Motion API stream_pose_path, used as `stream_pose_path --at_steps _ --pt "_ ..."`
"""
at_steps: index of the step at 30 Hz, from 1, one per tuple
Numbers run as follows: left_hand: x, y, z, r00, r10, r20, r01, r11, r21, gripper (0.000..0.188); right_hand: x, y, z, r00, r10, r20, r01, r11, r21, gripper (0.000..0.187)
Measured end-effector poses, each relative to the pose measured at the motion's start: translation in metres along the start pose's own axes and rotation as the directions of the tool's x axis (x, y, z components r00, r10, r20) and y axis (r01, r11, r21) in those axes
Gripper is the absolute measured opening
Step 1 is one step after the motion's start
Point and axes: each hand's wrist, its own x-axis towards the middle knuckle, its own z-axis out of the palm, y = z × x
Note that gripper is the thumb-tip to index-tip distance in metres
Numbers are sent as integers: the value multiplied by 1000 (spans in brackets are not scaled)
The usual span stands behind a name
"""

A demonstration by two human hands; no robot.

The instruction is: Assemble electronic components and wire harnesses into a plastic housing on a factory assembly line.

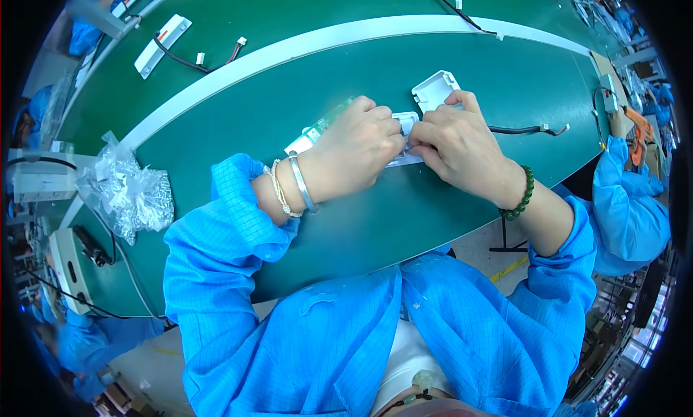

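Note:
My left hand [357,146] and my right hand [458,146] meet over a small white plastic housing [406,121] on the green belt [346,222], both gripping it. A green circuit board strip [317,128] pokes out from under my left hand. A second white plastic shell [435,90] lies open just behind my right hand, touching its fingers. A black cable with a red-tipped connector [530,129] runs right from under my right hand. Silver bracelets circle my left wrist, a green bead bracelet my right.
A crumpled clear plastic bag [126,189] lies at the left. A white part with wires [162,45] sits far left beyond a white stripe [289,52]. Another person in a blue sleeve [628,200] works at the right near an orange tool [639,132].

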Motion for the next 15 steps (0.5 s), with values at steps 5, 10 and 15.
stream_pose_path --at_steps 5,10,15 --pt "-18 8 -8 998 -4 -55 1 999 -49 10 -8 -18 2 991 -126 44 133 970 -202 9" --pt "-36 9 -3 995 -55 -80 48 995 -88 12 -8 -37 -2 986 -150 79 161 972 -171 18" --pt "-37 15 5 979 -125 -162 106 987 -120 6 -10 -31 -2 985 -164 60 169 980 -102 23"
